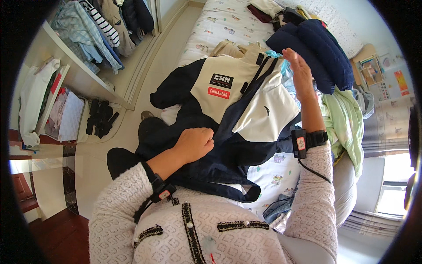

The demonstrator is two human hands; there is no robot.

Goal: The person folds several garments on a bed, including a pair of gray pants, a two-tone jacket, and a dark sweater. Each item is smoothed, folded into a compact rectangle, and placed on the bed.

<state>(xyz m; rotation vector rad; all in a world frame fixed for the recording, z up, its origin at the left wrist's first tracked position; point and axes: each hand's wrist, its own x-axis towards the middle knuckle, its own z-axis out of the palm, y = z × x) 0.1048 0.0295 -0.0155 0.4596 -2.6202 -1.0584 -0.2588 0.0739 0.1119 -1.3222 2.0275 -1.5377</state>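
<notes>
A cream and navy jacket (217, 74) is spread out in front of me, partly over my lap and partly on the bed. Its front zip runs diagonally down from the collar, and two chest patches bear writing. My left hand (194, 144) rests curled on the dark lower front, close to the zip edge. What its fingers hold, if anything, is hidden under the hand. Near the collar on the other side, my right hand (299, 74) is raised with fingers extended and nothing visible in it.
The bed (224, 19) bears a patterned sheet, a navy padded garment (316, 56), a pale green cloth (343, 125) and jeans (278, 208). Left of me, an open wardrobe (85, 66) holds hanging clothes (102, 29). Black straps (100, 117) lie beside a storage bin (71, 115).
</notes>
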